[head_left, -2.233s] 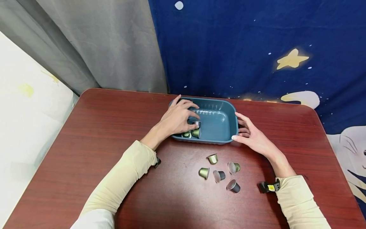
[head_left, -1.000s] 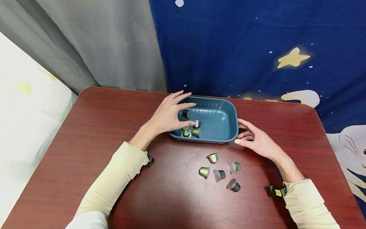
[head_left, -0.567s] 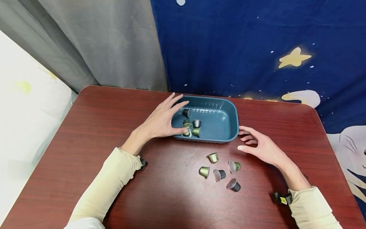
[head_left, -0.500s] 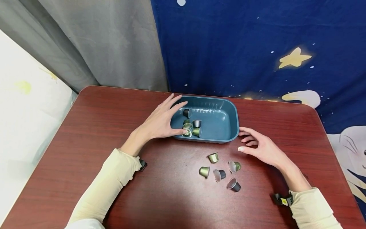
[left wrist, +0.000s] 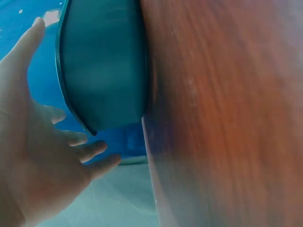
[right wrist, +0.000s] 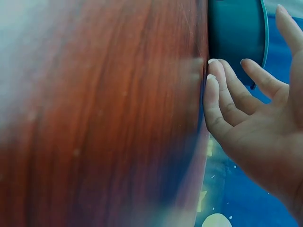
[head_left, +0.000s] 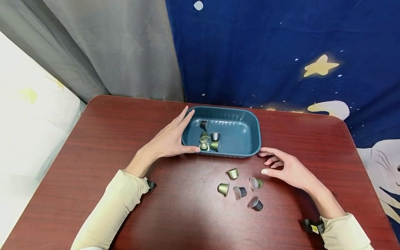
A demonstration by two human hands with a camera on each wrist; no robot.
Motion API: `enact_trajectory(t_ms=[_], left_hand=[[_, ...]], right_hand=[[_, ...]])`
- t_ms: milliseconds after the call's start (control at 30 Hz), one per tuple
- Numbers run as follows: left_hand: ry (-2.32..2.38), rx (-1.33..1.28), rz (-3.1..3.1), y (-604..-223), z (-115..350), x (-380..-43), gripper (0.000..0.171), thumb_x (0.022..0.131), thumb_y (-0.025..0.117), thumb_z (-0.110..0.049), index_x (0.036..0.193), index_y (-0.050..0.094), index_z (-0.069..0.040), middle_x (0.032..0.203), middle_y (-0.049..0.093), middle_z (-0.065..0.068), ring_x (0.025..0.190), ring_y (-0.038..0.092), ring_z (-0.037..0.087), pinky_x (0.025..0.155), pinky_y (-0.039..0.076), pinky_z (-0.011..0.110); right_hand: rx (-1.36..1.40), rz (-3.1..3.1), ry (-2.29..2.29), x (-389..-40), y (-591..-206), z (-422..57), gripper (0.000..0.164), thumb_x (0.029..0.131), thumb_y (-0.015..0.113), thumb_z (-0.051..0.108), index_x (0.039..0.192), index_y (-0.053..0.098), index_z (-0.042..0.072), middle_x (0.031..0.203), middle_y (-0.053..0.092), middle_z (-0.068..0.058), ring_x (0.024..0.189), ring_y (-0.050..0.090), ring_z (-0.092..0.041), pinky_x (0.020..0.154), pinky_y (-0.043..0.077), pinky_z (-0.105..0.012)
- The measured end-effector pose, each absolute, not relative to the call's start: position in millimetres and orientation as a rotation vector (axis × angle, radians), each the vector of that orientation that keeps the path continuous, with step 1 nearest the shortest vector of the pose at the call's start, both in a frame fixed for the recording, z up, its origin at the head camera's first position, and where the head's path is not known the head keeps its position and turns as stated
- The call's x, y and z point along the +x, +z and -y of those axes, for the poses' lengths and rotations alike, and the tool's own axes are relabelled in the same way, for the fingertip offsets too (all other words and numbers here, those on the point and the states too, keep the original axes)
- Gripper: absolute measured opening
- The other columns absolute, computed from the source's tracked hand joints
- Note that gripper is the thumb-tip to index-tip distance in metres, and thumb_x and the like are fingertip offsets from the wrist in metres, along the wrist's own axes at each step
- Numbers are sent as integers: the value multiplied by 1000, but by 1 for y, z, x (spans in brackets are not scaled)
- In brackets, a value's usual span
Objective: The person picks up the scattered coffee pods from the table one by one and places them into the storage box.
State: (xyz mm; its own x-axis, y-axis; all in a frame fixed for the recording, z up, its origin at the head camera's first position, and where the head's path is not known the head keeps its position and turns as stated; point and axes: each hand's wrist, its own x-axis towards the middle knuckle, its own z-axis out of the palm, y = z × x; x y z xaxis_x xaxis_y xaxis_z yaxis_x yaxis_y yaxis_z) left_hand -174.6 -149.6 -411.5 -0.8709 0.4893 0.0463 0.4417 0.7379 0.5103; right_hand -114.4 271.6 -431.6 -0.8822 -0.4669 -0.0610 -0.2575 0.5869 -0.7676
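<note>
1. The blue bin point(head_left: 239, 140) sat near the far edge of the worktop point(head_left: 175, 205), its raised walls probably meant to stop contents rolling off.
2. The left hand point(head_left: 167, 140) lay spread along the bin's left end, thumb by the front rim. Its fingers were straight and grasped nothing; the pose seemed suited to steadying the bin, though contact could not be told.
3. The right hand point(head_left: 290, 168), relaxed and gripping nothing, lay beside the bin's right front corner, perhaps to brace that side.
4. Five inner capsules point(head_left: 215, 145) were in the bin's left half, four of them bunched, a black capsule point(head_left: 205, 125) apart.
5. Five outer capsules point(head_left: 223, 189) were scattered before the bin, likely tipped because their sides tapered.
</note>
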Motion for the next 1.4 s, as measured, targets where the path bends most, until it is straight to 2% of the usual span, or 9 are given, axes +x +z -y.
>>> enact_trajectory(t_ms=[300,433,533,667,800,1033,1167,1300,1400], left_hand=[[827,681,-2824,-419,153,-168,125,74,64,-79,161,-3,-19,165,-7,-4,150,15,19,116,27,46],[867,701,-2828,-421,154,-169,126,74,64,-79,161,-1,-17,166,2,0,150,16,18,117,25,44],[889,691,-2811,-422,155,-169,127,72,65,-80,160,-4,-20,165,12,3,148,23,19,116,28,43],[926,647,-2778,-423,156,-166,128,70,68,-79,160,-7,-26,160,28,5,139,37,17,109,38,43],[983,635,-2748,-424,156,-165,126,70,73,-74,160,-3,-30,155,37,3,129,47,16,100,45,44],[961,575,-2700,-422,159,-164,125,71,73,-73,161,-2,-30,158,33,2,128,48,17,103,43,42],[976,583,-2697,-420,160,-165,123,72,74,-71,161,-1,-29,156,36,3,126,49,17,101,44,43],[997,604,-2701,-419,160,-167,122,73,74,-70,161,-1,-30,157,34,3,127,48,18,102,43,44],[997,603,-2698,-419,158,-167,122,74,73,-70,160,-3,-30,159,31,2,130,46,18,103,42,44]], right_hand=[[-595,-2498,-1186,-102,-431,-272,57,86,79,25,138,57,19,120,67,2,89,64,-13,76,53,-25],[-631,-2530,-1188,-98,-430,-271,56,85,81,23,136,59,18,117,68,4,87,64,-12,75,52,-25],[-652,-2546,-1184,-95,-429,-271,55,85,81,23,135,60,18,115,68,4,86,63,-12,75,52,-25],[-680,-2538,-1171,-92,-429,-270,54,84,82,23,134,61,18,116,68,4,86,63,-12,75,52,-25],[-716,-2528,-1171,-91,-430,-268,55,83,83,24,133,61,18,116,67,5,86,63,-11,75,52,-25],[-752,-2549,-1125,-87,-436,-265,49,82,84,28,127,66,21,107,65,9,83,60,-9,72,49,-25],[-747,-2564,-1079,-87,-438,-262,45,82,83,34,124,68,27,101,63,11,81,59,-7,70,48,-24],[-715,-2545,-1067,-86,-439,-261,42,82,82,38,122,70,31,105,62,13,81,57,-6,70,48,-24],[-742,-2538,-1077,-86,-439,-261,39,83,82,35,120,72,30,109,61,12,80,57,-7,69,48,-24]])
